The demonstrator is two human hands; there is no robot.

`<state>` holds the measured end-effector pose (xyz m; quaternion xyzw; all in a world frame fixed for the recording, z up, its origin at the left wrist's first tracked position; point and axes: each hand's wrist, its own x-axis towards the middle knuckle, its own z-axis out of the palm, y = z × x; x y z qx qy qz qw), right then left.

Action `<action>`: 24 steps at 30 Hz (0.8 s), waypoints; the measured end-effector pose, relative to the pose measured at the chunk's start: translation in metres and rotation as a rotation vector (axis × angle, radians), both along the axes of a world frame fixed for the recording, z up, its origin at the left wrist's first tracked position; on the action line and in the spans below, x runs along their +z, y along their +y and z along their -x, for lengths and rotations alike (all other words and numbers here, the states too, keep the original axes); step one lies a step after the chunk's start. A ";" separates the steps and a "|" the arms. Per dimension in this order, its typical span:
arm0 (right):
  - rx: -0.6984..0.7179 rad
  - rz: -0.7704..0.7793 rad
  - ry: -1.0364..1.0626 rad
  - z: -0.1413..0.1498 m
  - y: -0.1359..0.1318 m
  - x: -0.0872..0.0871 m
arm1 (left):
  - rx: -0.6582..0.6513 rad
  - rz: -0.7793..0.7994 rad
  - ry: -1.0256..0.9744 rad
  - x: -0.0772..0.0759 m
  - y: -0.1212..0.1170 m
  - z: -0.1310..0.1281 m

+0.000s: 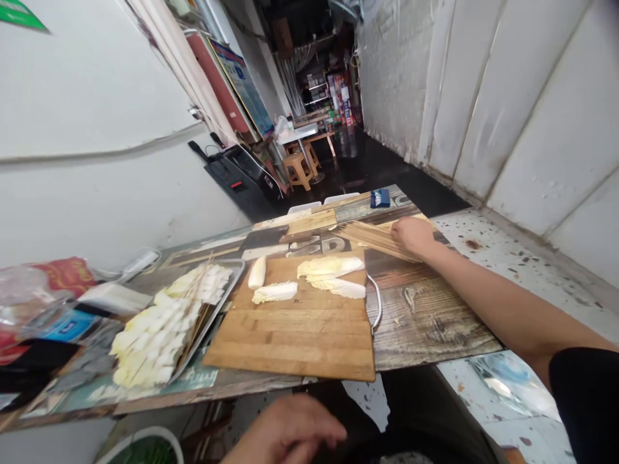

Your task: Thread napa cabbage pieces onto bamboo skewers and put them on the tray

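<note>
My right hand (412, 235) reaches across the table to a bundle of bamboo skewers (372, 238) at the far side, its fingers curled over the sticks. My left hand (290, 430) rests low below the table's near edge, fingers curled loosely, with nothing visible in it. Between them lies a wooden cutting board (300, 328) with several pieces of cut napa cabbage (331, 274) along its far edge. A metal tray (220, 303) to the left of the board holds many cabbage pieces threaded on skewers (159, 328).
Plastic bags and packets (43, 303) crowd the left end of the table. A blue box (380, 198) sits at the far edge. A green-lined bucket (142, 448) stands below the table. A dark passage with stools and a table (302, 158) runs beyond.
</note>
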<state>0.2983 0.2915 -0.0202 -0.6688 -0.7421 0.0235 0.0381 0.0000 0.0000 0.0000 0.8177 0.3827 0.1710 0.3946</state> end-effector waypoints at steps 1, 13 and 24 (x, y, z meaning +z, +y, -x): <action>0.004 -0.014 0.016 -0.001 0.000 0.001 | 0.058 -0.113 -0.016 0.014 0.014 -0.003; 0.107 -0.268 0.434 -0.007 -0.016 0.012 | 0.016 -0.486 0.462 -0.002 0.153 -0.059; 0.657 -0.198 0.767 0.017 -0.119 0.052 | 0.760 -0.163 -0.439 0.018 0.127 -0.048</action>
